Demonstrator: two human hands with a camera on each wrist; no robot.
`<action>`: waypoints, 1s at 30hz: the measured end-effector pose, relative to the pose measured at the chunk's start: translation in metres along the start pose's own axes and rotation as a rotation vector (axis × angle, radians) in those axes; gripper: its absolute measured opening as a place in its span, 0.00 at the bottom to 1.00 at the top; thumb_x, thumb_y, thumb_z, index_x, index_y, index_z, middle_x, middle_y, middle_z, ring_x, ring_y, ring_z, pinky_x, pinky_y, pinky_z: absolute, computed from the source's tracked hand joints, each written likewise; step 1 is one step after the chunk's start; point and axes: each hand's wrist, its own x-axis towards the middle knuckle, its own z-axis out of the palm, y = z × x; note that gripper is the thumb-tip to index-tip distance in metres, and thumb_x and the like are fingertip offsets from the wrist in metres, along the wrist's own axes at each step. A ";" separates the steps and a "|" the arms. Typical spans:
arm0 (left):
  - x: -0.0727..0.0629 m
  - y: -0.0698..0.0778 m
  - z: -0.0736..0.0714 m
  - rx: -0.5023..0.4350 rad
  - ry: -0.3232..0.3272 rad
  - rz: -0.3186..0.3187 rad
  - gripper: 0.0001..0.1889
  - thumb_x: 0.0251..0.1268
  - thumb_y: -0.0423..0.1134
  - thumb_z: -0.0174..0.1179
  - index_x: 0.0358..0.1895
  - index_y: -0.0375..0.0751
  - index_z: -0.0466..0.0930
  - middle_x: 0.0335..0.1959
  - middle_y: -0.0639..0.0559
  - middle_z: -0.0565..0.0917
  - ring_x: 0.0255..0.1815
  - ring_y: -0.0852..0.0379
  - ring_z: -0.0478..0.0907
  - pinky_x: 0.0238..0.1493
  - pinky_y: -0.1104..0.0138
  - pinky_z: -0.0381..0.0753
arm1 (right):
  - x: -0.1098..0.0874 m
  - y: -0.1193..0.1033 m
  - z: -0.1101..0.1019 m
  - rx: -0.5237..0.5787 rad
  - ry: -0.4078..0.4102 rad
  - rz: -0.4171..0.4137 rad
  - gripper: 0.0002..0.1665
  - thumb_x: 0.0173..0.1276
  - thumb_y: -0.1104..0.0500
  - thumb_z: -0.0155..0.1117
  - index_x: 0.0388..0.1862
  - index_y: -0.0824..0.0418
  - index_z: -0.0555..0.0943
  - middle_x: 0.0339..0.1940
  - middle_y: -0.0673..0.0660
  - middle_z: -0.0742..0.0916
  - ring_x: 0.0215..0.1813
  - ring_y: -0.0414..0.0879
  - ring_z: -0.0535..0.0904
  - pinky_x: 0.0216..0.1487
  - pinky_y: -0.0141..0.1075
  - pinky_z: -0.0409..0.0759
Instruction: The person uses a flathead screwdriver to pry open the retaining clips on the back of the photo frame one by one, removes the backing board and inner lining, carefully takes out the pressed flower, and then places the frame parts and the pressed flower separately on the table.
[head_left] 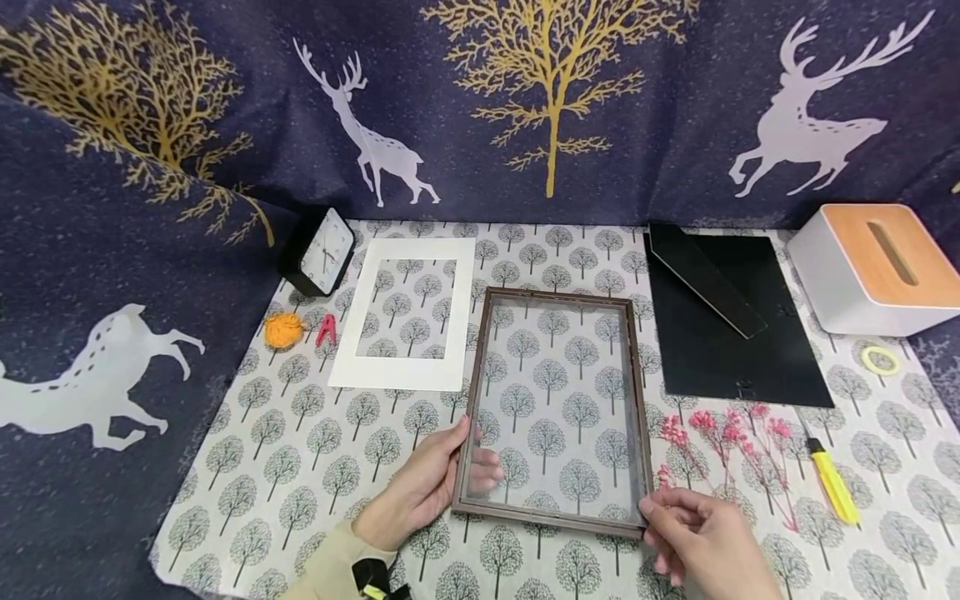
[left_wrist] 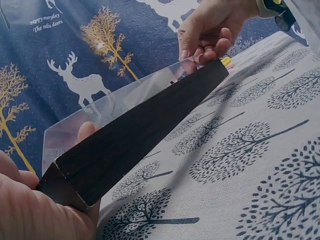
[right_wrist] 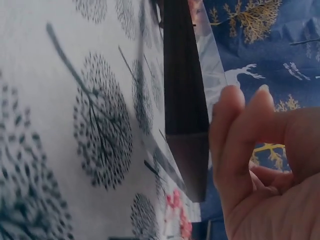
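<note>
A brown picture frame (head_left: pixel 641 400) is held over the tree-print cloth, with a clear sheet (head_left: pixel 551 408) across it. My left hand (head_left: pixel 423 483) grips the frame's left side near the lower corner, thumb along the outer edge, fingers visible through the sheet. At the lower right corner, the thumb and fingertips of my right hand (head_left: pixel 697 529) pinch the sheet's edge. From the left wrist, the clear sheet (left_wrist: pixel 125 100) stands out above the dark frame side (left_wrist: pixel 140 135), its far corner at my right fingertips (left_wrist: pixel 186 53). The right wrist view shows the frame's corner (right_wrist: pixel 187 155) beside my curled fingers.
Left of the frame lie a white mat (head_left: pixel 397 373), red clip (head_left: pixel 326 330), orange twine (head_left: pixel 283 331) and clock (head_left: pixel 326 250). Right are a black backing board (head_left: pixel 720 367) with its stand (head_left: pixel 701 279), pink flowers (head_left: pixel 727 429), yellow-handled tool (head_left: pixel 834 483), tape roll (head_left: pixel 880 361) and tissue box (head_left: pixel 840 275).
</note>
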 end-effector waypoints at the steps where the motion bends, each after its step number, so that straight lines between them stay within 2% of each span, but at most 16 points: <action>1: 0.000 0.000 0.000 0.003 0.000 0.001 0.19 0.92 0.52 0.43 0.56 0.37 0.67 0.35 0.49 0.94 0.35 0.55 0.95 0.46 0.66 0.98 | 0.000 0.000 0.001 0.029 -0.003 0.008 0.21 0.80 0.59 0.69 0.62 0.73 0.82 0.28 0.56 0.90 0.22 0.45 0.83 0.21 0.36 0.89; 7: 0.000 -0.001 0.002 0.026 0.025 0.000 0.19 0.93 0.51 0.41 0.58 0.36 0.66 0.33 0.50 0.93 0.34 0.55 0.95 0.45 0.65 0.98 | 0.003 0.001 0.002 0.167 -0.042 0.045 0.18 0.81 0.57 0.68 0.58 0.71 0.81 0.27 0.53 0.89 0.22 0.44 0.83 0.20 0.32 0.86; 13: 0.000 -0.001 0.004 0.057 0.072 -0.008 0.22 0.93 0.50 0.41 0.65 0.32 0.63 0.34 0.51 0.92 0.33 0.56 0.95 0.47 0.64 0.99 | 0.008 0.005 0.003 0.245 -0.117 -0.006 0.15 0.84 0.57 0.64 0.53 0.69 0.81 0.26 0.51 0.88 0.21 0.43 0.82 0.18 0.30 0.83; 16: 0.000 -0.002 0.006 0.061 0.096 -0.001 0.22 0.93 0.50 0.41 0.65 0.30 0.63 0.34 0.51 0.91 0.32 0.56 0.94 0.46 0.64 0.99 | 0.008 0.006 0.007 0.263 -0.101 -0.052 0.13 0.84 0.59 0.63 0.51 0.71 0.79 0.24 0.52 0.87 0.19 0.44 0.82 0.16 0.31 0.82; 21: 0.000 -0.002 0.007 0.060 0.118 0.010 0.22 0.93 0.49 0.41 0.65 0.29 0.63 0.34 0.51 0.89 0.31 0.57 0.93 0.46 0.66 0.98 | 0.003 0.010 0.012 0.236 -0.017 -0.174 0.10 0.83 0.64 0.62 0.48 0.73 0.79 0.21 0.55 0.86 0.16 0.45 0.80 0.12 0.36 0.80; 30: 0.000 -0.003 0.007 0.108 0.141 0.022 0.24 0.92 0.50 0.45 0.66 0.28 0.65 0.35 0.51 0.91 0.33 0.56 0.94 0.47 0.63 0.99 | 0.001 0.016 0.019 0.255 0.043 -0.383 0.07 0.81 0.71 0.61 0.45 0.78 0.79 0.26 0.54 0.88 0.21 0.45 0.84 0.16 0.37 0.86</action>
